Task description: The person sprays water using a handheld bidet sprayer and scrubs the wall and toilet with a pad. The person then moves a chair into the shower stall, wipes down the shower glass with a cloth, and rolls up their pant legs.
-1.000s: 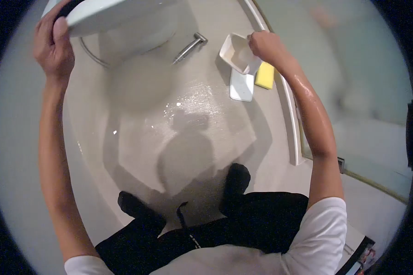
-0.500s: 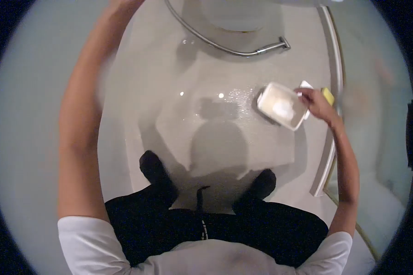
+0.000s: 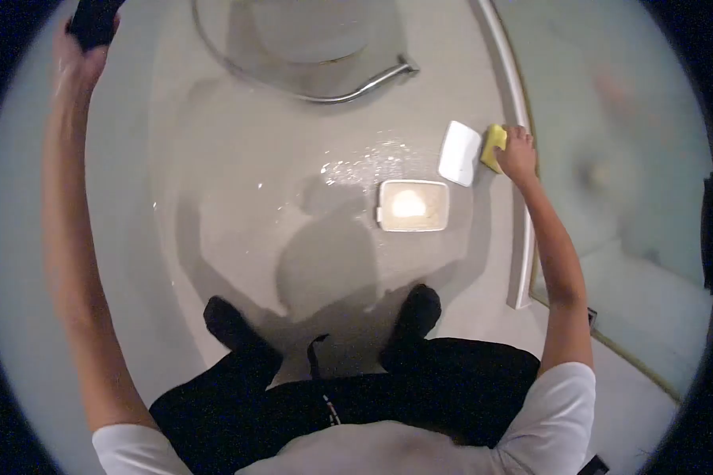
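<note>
My right hand (image 3: 518, 152) is closed around the edge of a yellow sponge (image 3: 493, 149), beside the low curb at the right. Just left of the sponge lies a flat white lid (image 3: 458, 154). A white rectangular tub (image 3: 413, 182) rests on the pale floor below the lid, its open top facing up. Inside it is a bright white patch, either contents or glare. At the upper left, my left hand (image 3: 79, 59) is against a dark blocky object (image 3: 97, 20). Its fingers are mostly hidden there, so I cannot tell whether it grips.
A metal shower hose (image 3: 348, 96) curves across the floor near the top. Wet, shiny patches (image 3: 364, 162) lie left of the lid. A raised white curb (image 3: 523, 261) with a glass panel (image 3: 610, 198) borders the right. My dark-covered feet (image 3: 420, 313) are at the bottom.
My right hand has let go of the tub, now level on the floor, and moved to the sponge. The lid is uncovered. My left hand has come into view. The camera view has shifted.
</note>
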Tool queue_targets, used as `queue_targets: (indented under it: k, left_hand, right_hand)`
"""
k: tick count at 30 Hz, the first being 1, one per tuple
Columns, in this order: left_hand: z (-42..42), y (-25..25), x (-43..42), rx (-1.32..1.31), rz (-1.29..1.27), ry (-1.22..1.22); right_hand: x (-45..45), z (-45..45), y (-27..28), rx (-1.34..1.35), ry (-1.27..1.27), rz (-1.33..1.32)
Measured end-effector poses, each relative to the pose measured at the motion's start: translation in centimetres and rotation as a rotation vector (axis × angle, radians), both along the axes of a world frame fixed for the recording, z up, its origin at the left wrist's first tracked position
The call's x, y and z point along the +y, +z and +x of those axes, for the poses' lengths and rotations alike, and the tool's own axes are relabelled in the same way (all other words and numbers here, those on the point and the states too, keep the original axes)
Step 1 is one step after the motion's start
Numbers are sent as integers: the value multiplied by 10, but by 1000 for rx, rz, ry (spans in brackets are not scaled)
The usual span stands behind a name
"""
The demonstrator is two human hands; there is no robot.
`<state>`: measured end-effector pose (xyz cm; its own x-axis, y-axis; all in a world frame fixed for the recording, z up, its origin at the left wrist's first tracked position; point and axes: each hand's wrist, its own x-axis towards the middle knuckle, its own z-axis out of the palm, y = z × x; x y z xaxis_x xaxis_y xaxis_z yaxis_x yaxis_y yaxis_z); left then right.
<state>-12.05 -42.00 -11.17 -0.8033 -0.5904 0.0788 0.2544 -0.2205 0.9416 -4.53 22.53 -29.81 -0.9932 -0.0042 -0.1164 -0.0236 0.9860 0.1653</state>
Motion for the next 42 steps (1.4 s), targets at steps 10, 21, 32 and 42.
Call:
queue_targets:
  k: [10, 21, 32, 42]
  left_hand:
    - [8, -10, 24, 197, 188, 218]
    - [36, 19, 157, 516, -1388, -78]
    - [33, 50, 171, 632, -1257, -400]
    - [20, 69, 190, 252, -1012, -710]
  right_hand:
    - [17, -41, -42, -36, -141, -327]
    - [-123, -102, 37, 77, 35, -835]
    - [-166, -117, 148, 588, 11, -1517]
    - [-122, -21, 288, 396, -167, -1073]
